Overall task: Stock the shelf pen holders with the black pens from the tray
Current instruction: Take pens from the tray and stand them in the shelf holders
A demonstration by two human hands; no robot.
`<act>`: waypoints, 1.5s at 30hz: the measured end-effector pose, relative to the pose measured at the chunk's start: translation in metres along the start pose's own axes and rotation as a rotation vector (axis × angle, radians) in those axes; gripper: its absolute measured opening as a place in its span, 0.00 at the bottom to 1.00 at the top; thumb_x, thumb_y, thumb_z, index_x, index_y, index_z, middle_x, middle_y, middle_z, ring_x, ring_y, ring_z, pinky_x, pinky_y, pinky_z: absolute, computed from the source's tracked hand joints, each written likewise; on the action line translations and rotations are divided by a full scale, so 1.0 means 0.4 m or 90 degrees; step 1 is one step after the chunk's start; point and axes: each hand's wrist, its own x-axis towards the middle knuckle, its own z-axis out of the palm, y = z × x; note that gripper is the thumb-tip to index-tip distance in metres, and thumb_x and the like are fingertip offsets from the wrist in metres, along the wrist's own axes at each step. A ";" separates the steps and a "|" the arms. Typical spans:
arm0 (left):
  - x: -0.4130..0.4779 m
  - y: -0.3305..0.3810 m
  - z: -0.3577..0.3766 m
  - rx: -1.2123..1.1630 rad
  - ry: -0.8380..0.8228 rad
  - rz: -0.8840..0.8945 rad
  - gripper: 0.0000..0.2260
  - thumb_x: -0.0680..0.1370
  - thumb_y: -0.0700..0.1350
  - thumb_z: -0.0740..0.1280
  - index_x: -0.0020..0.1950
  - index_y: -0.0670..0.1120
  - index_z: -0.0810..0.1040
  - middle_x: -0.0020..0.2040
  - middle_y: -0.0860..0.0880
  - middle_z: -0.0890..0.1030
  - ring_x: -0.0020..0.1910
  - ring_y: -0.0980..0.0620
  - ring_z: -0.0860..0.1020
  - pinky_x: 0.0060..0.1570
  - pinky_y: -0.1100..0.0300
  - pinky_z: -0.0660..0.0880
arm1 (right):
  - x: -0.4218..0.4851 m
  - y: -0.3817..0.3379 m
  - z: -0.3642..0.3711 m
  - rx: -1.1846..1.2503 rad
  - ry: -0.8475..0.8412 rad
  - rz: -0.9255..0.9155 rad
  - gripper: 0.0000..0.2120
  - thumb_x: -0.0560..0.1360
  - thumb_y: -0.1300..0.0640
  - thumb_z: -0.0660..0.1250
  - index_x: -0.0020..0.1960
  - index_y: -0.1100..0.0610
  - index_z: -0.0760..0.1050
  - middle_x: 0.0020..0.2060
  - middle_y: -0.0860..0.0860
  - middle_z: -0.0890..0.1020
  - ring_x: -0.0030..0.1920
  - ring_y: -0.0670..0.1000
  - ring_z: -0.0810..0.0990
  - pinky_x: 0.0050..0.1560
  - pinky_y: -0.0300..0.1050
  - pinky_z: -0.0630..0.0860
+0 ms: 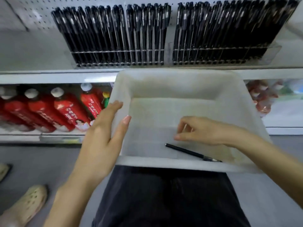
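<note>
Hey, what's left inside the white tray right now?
One black pen lies on the tray floor near the front wall. The right hand hides part of the floor beneath it.

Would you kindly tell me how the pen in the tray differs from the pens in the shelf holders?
The pen lies flat and alone in the tray. The shelf pens stand upright, packed in rows inside clear holders. All are black and slim.

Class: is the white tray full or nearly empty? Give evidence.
Nearly empty: a single black pen lies flat on the tray floor, near its front wall.
</note>
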 end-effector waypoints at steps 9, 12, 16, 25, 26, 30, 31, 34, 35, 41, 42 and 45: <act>-0.010 -0.033 0.026 0.073 -0.003 0.003 0.29 0.77 0.63 0.48 0.74 0.49 0.62 0.74 0.52 0.63 0.74 0.58 0.57 0.68 0.63 0.54 | -0.006 0.058 0.022 -0.026 -0.057 0.071 0.09 0.70 0.53 0.74 0.38 0.55 0.75 0.32 0.49 0.78 0.36 0.50 0.77 0.40 0.45 0.78; -0.014 -0.036 0.032 0.071 -0.001 0.005 0.29 0.77 0.63 0.48 0.74 0.49 0.63 0.74 0.52 0.64 0.74 0.59 0.56 0.68 0.62 0.54 | 0.004 0.066 0.042 -0.064 -0.049 0.043 0.09 0.68 0.53 0.75 0.36 0.52 0.75 0.31 0.45 0.76 0.33 0.44 0.74 0.39 0.40 0.72; -0.018 -0.037 0.035 0.081 0.016 0.008 0.29 0.77 0.63 0.48 0.73 0.50 0.65 0.73 0.53 0.65 0.73 0.62 0.55 0.66 0.67 0.53 | 0.012 0.075 0.052 -0.097 -0.063 0.013 0.09 0.71 0.53 0.73 0.37 0.51 0.73 0.33 0.44 0.76 0.36 0.44 0.74 0.41 0.40 0.71; -0.013 -0.042 0.036 0.064 0.030 0.002 0.28 0.76 0.63 0.48 0.72 0.52 0.66 0.71 0.59 0.64 0.71 0.67 0.54 0.65 0.60 0.56 | 0.102 0.042 0.028 -0.147 0.033 -0.125 0.05 0.75 0.54 0.68 0.44 0.52 0.71 0.38 0.46 0.74 0.42 0.47 0.72 0.42 0.38 0.65; -0.015 -0.043 0.035 0.062 0.032 0.004 0.28 0.76 0.63 0.48 0.72 0.52 0.66 0.70 0.60 0.63 0.71 0.67 0.54 0.65 0.60 0.56 | 0.108 0.041 0.029 -0.153 0.050 -0.143 0.05 0.75 0.53 0.67 0.44 0.51 0.71 0.40 0.47 0.75 0.43 0.48 0.72 0.43 0.39 0.66; -0.011 -0.038 0.036 0.069 0.035 -0.001 0.28 0.77 0.63 0.48 0.72 0.51 0.66 0.72 0.57 0.65 0.72 0.65 0.55 0.65 0.61 0.55 | 0.089 0.061 -0.009 -0.139 0.112 -0.125 0.07 0.74 0.51 0.68 0.43 0.53 0.73 0.38 0.47 0.76 0.41 0.48 0.73 0.39 0.40 0.65; -0.010 -0.038 0.036 0.076 0.034 -0.005 0.28 0.77 0.63 0.48 0.72 0.51 0.66 0.72 0.55 0.66 0.73 0.64 0.55 0.65 0.63 0.55 | 0.080 0.073 -0.020 -0.145 0.102 -0.106 0.08 0.74 0.50 0.69 0.43 0.53 0.73 0.37 0.46 0.76 0.39 0.48 0.74 0.38 0.39 0.64; -0.011 -0.044 0.038 0.085 0.032 -0.004 0.28 0.77 0.62 0.48 0.72 0.49 0.67 0.72 0.53 0.67 0.73 0.61 0.56 0.65 0.74 0.52 | 0.060 0.107 -0.029 -0.151 0.047 -0.064 0.09 0.70 0.49 0.72 0.41 0.52 0.75 0.36 0.45 0.78 0.37 0.43 0.75 0.35 0.33 0.68; -0.011 -0.045 0.038 0.086 0.030 -0.004 0.28 0.78 0.62 0.49 0.72 0.48 0.67 0.72 0.52 0.67 0.73 0.60 0.56 0.64 0.78 0.50 | 0.059 0.113 -0.023 -0.150 0.031 -0.060 0.09 0.69 0.49 0.73 0.41 0.52 0.75 0.37 0.46 0.79 0.37 0.43 0.76 0.37 0.34 0.70; -0.017 -0.042 0.038 0.100 0.024 -0.004 0.28 0.77 0.63 0.47 0.72 0.50 0.66 0.73 0.54 0.65 0.73 0.62 0.54 0.63 0.70 0.54 | 0.067 0.099 0.004 -0.186 0.000 -0.105 0.10 0.71 0.50 0.72 0.38 0.49 0.71 0.37 0.46 0.78 0.36 0.41 0.74 0.40 0.38 0.70; -0.019 -0.041 0.037 0.103 0.025 -0.006 0.29 0.77 0.63 0.47 0.72 0.50 0.66 0.73 0.54 0.64 0.73 0.62 0.54 0.63 0.66 0.55 | 0.068 0.097 0.007 -0.192 -0.002 -0.109 0.10 0.72 0.50 0.71 0.39 0.49 0.70 0.38 0.46 0.78 0.36 0.41 0.73 0.40 0.38 0.70; -0.023 -0.036 0.033 0.105 0.020 -0.016 0.29 0.77 0.64 0.47 0.73 0.52 0.64 0.75 0.53 0.62 0.73 0.60 0.55 0.60 0.60 0.58 | 0.068 0.093 0.015 -0.211 -0.008 -0.117 0.08 0.74 0.50 0.68 0.43 0.51 0.70 0.41 0.47 0.75 0.37 0.42 0.70 0.42 0.40 0.67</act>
